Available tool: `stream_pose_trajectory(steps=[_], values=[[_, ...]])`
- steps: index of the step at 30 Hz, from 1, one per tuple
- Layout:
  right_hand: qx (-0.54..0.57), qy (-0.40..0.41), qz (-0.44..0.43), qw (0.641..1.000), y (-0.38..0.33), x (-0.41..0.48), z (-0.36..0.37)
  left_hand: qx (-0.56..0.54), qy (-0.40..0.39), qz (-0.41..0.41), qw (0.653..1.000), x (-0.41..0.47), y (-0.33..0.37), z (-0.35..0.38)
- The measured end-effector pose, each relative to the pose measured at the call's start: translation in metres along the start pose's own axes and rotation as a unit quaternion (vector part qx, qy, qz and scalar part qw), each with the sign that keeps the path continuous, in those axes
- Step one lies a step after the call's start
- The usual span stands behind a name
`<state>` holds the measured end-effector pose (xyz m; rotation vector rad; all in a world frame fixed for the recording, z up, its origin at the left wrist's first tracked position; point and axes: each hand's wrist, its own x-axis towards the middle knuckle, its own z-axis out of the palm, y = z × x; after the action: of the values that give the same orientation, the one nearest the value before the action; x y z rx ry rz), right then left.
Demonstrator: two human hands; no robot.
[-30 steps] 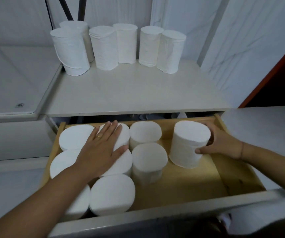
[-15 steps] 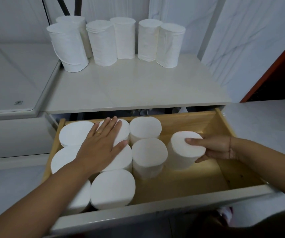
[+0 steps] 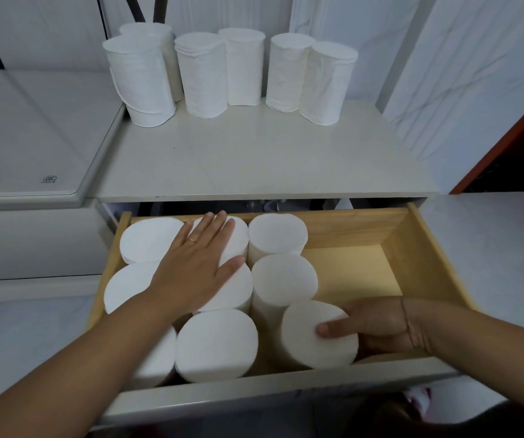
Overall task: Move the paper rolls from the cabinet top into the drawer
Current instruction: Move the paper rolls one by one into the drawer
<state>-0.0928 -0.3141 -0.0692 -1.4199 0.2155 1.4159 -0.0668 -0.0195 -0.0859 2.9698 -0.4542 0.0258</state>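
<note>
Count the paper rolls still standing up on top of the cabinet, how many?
6: two paper rolls at left, two in the middle, two at right; none looks hidden.

White marble-look wall (image 3: 463,74); glass-topped white surface (image 3: 33,121) left

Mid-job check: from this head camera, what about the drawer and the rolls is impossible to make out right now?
- Near-left roll in the drawer: mostly covered by the left forearm.
- Two middle-column rolls: tops partly under the flat left hand.
- Right hand fingers: behind the held roll, only the thumb shows.
- Back-left roll on the cabinet top: largely hidden by the roll in front.
- Drawer's rear: under the cabinet top, dark.
</note>
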Motion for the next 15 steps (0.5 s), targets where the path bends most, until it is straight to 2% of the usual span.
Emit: stream_pose_trajectory(steps=[11, 13, 14, 15], values=[[0.006, 0.031, -0.025, 0.999, -0.021, 0.026, 0.027, -0.002, 0.009, 0.001, 1.000, 0.000, 0.000, 0.001], [-0.122, 0.065, -0.016, 0.990, -0.028, 0.019, 0.028, -0.007, 0.008, 0.001, 1.000, 0.000, 0.001, 0.000], [-0.235, 0.090, -0.001, 0.968, -0.036, 0.013, 0.028, -0.010, 0.007, 0.002, 1.000, 0.000, 0.001, -0.001], [-0.348, 0.118, 0.016, 0.930, -0.048, 0.007, 0.029, -0.013, 0.009, 0.003, 1.000, -0.001, 0.002, -0.002]])
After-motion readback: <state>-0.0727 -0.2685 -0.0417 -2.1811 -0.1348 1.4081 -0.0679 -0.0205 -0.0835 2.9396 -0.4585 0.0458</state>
